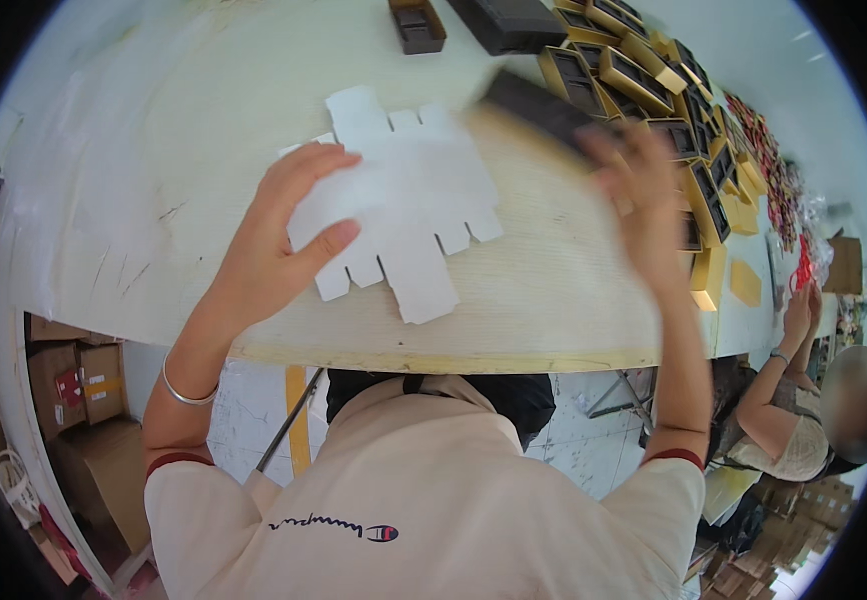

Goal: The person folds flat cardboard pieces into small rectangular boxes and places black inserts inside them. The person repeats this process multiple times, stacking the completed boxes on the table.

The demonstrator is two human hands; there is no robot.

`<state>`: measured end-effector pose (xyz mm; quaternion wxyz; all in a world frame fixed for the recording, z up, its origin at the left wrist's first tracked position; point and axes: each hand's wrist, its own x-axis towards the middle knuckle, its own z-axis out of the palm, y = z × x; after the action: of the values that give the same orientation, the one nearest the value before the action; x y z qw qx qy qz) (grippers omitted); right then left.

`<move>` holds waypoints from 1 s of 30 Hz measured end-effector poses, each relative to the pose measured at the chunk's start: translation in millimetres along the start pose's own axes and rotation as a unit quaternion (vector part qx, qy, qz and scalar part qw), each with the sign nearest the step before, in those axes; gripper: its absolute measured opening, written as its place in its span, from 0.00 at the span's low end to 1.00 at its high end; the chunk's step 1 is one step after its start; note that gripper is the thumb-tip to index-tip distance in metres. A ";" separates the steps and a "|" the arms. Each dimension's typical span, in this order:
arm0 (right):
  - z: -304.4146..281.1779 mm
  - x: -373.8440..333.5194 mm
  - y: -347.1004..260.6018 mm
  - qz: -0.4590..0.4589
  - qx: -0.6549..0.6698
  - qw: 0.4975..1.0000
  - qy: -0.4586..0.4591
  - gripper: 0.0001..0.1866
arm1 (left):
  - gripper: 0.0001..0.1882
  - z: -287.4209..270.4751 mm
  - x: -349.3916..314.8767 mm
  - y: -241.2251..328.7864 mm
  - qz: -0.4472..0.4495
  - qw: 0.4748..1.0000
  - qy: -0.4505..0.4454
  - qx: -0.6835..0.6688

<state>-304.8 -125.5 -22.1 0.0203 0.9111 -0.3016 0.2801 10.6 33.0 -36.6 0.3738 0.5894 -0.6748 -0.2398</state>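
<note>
1. Looking over the table [554,300], I see a broad pale surface, wide enough for everything here; the blank lies flat on it, in front of the person's chest.
2. The pile [637,82], gold boxes with black insides, crowds the table's far right side. They look light and stiff-walled, and are best taken by the outer walls.
3. The blank [409,190] is white, with slotted tabs on its near and far edges. I judge it light card, stiff enough to stay flat, bendy at the narrow tabs, and likely to slide if pushed. The broad middle is the place to press; the tabs would crease if pinched. The left hand [299,205] lies open over its left side, thumb and fingers spread apart.
4. The box [539,112], dark with a gold-tan side, is up by the pile, right of the blank. The right hand [646,175] seems closed on its right end, but blur hides the exact grip. It is probably light and rigid; its long sides offer the surest hold.
5. The tray [417,25], small and brown, sits well apart beyond the blank.
</note>
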 end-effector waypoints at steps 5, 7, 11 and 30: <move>-74.1 28.9 83.7 0.074 -0.296 0.949 0.074 0.25 | 0.33 5.6 -9.5 -1.3 0.025 0.980 -0.129 0.151; -55.8 37.4 36.2 -0.001 -0.144 0.983 0.113 0.25 | 0.39 -1.9 -14.4 -1.3 0.037 0.955 -0.164 0.246; 9.4 7.7 -64.0 -0.117 0.034 0.990 -0.067 0.26 | 0.46 -11.8 -14.0 -18.8 -0.006 0.955 -0.164 0.249; 42.6 1.4 -104.3 -0.159 0.184 0.930 -0.276 0.20 | 0.24 1.1 -15.8 3.8 0.052 0.968 -0.146 0.197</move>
<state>-224.1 -49.8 -43.5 -0.1879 0.9761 -0.0899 0.0615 7.8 49.0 -37.9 0.1597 0.5735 -0.7861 -0.1662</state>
